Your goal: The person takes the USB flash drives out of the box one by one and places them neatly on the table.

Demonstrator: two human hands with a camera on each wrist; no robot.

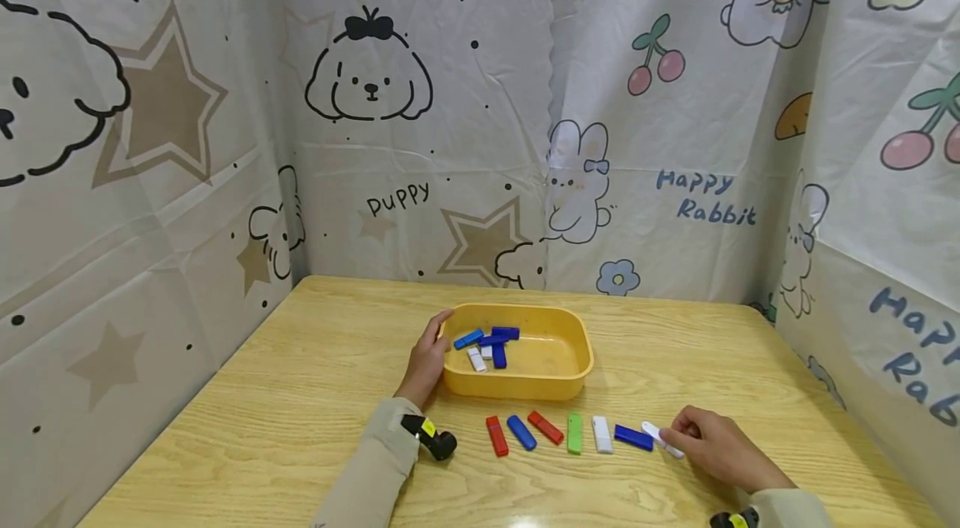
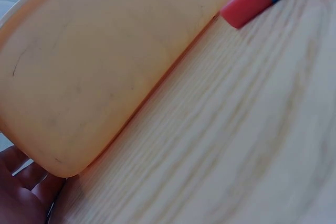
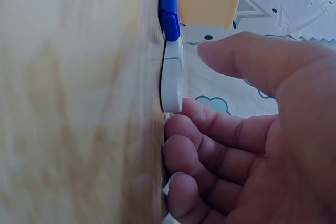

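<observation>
A yellow plastic basin (image 1: 517,385) stands on the table, and my left hand (image 1: 426,361) holds its left end, with fingers at the rim. In the left wrist view, fingers (image 2: 32,174) lie against the basin's outer corner. My right hand (image 1: 716,446) is at the right end of a row of USB sticks, over a white USB stick (image 1: 672,450). In the right wrist view its thumb (image 3: 226,59) is raised apart from that white stick, while a fingertip is right at the stick's near end. A dark blue USB stick (image 1: 633,437) lies just left of it.
Further left in the row lie white (image 1: 602,435), green (image 1: 574,434), red (image 1: 546,427) and blue (image 1: 521,433) sticks, with another red stick (image 1: 497,436) at the end. Several blue and white sticks (image 1: 498,355) are heaped in the basin's left half. A printed curtain (image 1: 465,153) surrounds the table.
</observation>
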